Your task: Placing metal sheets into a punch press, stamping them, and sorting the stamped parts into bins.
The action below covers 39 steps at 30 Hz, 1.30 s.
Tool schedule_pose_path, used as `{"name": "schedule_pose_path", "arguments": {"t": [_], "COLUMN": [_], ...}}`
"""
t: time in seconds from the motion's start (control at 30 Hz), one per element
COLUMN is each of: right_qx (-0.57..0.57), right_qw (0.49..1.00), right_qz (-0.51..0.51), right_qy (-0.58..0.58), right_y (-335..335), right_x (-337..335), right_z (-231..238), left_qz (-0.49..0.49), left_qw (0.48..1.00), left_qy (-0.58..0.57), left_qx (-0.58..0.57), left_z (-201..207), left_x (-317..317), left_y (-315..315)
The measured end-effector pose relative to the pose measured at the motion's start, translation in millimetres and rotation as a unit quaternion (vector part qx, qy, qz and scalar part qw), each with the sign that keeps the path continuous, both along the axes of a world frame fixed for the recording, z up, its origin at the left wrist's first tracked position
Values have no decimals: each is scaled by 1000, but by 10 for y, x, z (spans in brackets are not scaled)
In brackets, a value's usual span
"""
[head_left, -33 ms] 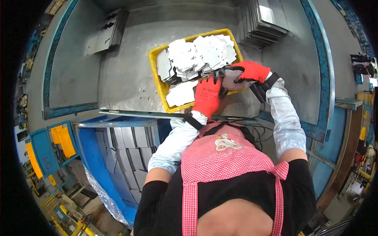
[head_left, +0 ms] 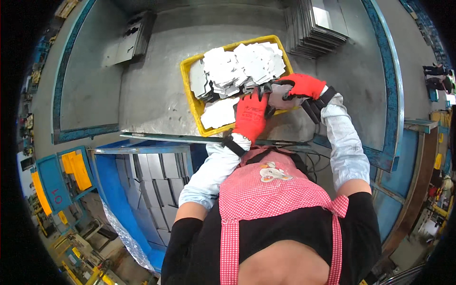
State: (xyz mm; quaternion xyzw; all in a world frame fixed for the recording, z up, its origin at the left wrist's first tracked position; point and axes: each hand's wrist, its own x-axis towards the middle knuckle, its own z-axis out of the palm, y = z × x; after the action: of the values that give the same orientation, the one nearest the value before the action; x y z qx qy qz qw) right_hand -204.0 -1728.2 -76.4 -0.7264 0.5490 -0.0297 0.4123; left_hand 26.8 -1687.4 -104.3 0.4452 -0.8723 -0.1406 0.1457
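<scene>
A yellow plastic bin (head_left: 192,102) holds several stacks of flat, light-grey sheet-metal plates (head_left: 223,69) with notched edges. Over its near right part, both my hands meet at a grey sheet-metal plate (head_left: 278,97). My right hand (head_left: 306,86), in a red glove with black fingertips, grips that plate with thumb and fingers at its right side. My left hand (head_left: 251,114), gloved alike, has its fingers bent at the plate's left edge; whether it pinches the plate is partly hidden. Left of it, more plates (head_left: 219,113) lie low in the bin.
The bin stands on a grey metal worktable (head_left: 156,102) with raised side panels and blue edges. Larger sheets (head_left: 316,28) are stacked at the far right, others (head_left: 135,40) at the far left. Below left is a blue crate (head_left: 111,175) of stacked metal parts. Cables (head_left: 316,161) hang near my waist.
</scene>
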Motion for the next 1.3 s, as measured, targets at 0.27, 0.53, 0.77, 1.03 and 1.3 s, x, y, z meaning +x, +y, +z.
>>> {"name": "schedule_pose_path", "arguments": {"t": [0.27, 0.53, 0.77, 1.03, 1.3], "right_qx": [-17, -143, -79, -238, -297], "right_qw": [999, 988, 951, 917, 910], "right_qz": [21, -55, -253, -238, -152], "right_qy": [38, -14, -158, -212, -245], "right_y": [-172, 143, 472, 380, -456], "right_x": [-35, 81, 123, 343, 1238], "right_z": [-129, -23, 362, 469, -52], "left_qz": [12, 19, 25, 69, 136], "left_qw": [998, 998, 995, 993, 932], "left_qy": [-50, -50, -84, 85, 331], "left_qx": [28, -21, -50, -36, -53], "left_z": [47, -44, -101, 375, -59], "left_x": [-77, -104, -97, 163, 777], "left_y": [-33, 2, 12, 43, -1182]}}
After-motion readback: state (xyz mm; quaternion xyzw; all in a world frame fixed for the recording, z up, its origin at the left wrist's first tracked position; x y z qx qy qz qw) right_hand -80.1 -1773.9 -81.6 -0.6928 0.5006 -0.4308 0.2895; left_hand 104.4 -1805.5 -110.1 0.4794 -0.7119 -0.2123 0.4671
